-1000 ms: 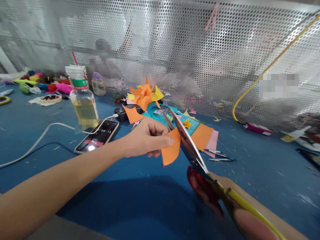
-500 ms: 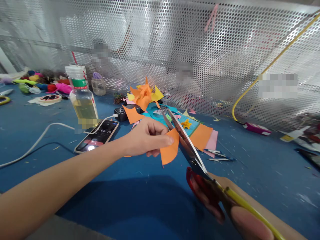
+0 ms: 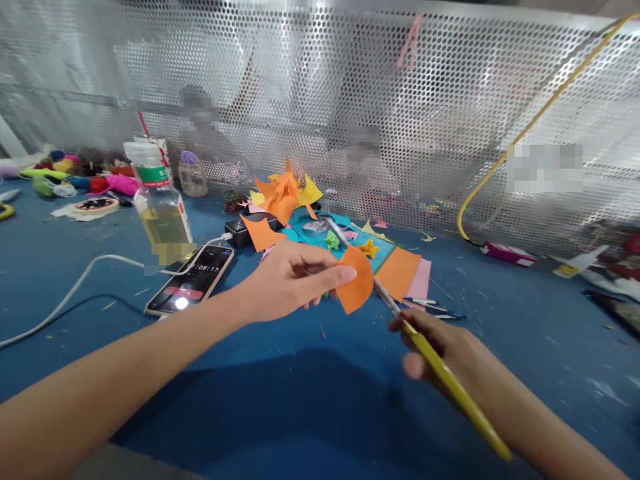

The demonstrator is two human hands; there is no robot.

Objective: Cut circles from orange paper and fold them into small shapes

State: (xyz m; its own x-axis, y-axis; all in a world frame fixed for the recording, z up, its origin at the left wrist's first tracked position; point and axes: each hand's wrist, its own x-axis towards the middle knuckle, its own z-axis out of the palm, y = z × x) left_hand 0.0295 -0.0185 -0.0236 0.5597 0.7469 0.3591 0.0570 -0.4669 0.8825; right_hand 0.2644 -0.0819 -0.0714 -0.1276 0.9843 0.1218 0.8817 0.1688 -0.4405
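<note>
The left hand [image 3: 285,280] has its fingers clamped on a small piece of orange paper [image 3: 359,290], thumb flat on the near face, the rest curled behind. The paper juts out from the fingertips, up off the table [image 3: 300,393], its outer edge rounded. And right at that edge come the scissors [image 3: 445,379], yellow handle slanting toward us, with the fingers of the right hand [image 3: 453,347] closed around it. The blade passes behind the paper and peeks out beyond its top; edge-on like this, I cannot tell whether the blades are parted or biting.

So this looks like the trimming step, the curve partly shaped by my reading. The next snip calls for a firm pinch on the left, perhaps a small turn of the paper to meet the blades, and the thumb kept clear of the cutting line.

Just past the left fingers: a green folded paper piece [image 3: 332,241] and a yellow one [image 3: 369,249]. Beyond the right fingertips lie an orange sheet [image 3: 399,275], a pink sheet [image 3: 423,279] and some pens [image 3: 440,312]. Farther out, beyond the left knuckles, a heap of orange scraps [image 3: 281,198]; off left of that wrist, a phone [image 3: 215,261] with its timer up, and a bottle [image 3: 165,220] behind it.
</note>
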